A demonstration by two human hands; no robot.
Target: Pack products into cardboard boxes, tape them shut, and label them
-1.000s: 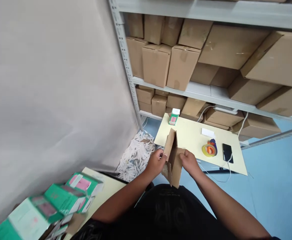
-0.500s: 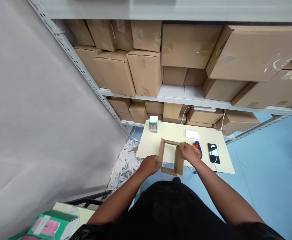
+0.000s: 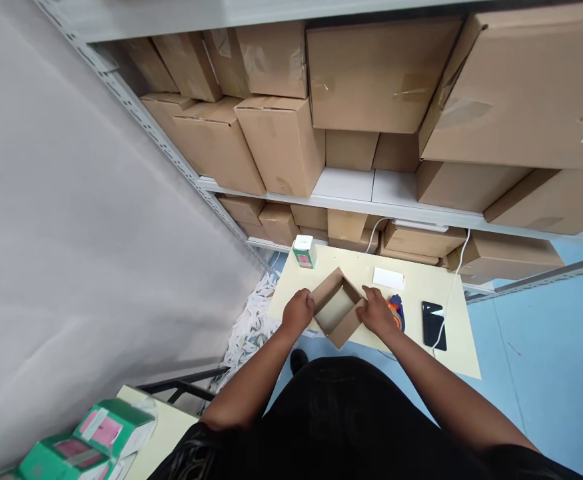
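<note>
Between my hands is a small brown cardboard box (image 3: 347,326), turned at an angle over the near edge of the cream table. Its upper side gapes open; a pale, dull surface shows inside, and I cannot tell if that is its bottom or the tabletop behind. My left hand (image 3: 298,311) is closed on the box's left corner. The opposite corner is gripped by my right hand (image 3: 376,312), with its thumb side along the wall. Just right of that hand lies a blue and orange tape dispenser (image 3: 396,311), partly hidden by it.
On the table (image 3: 284,297) are a green and white carton (image 3: 304,252), a white box (image 3: 389,278) and a black phone (image 3: 434,325) crossed by a white cable. Shelves of cardboard boxes (image 3: 281,147) rise behind. Green packages (image 3: 102,430) sit lower left; paper shreds (image 3: 251,313) litter the floor.
The cardboard piece has gone from an upright see-through frame to a turned, deeper-looking box. My left hand has risen a little. The camera view has shifted and tilted slightly.
</note>
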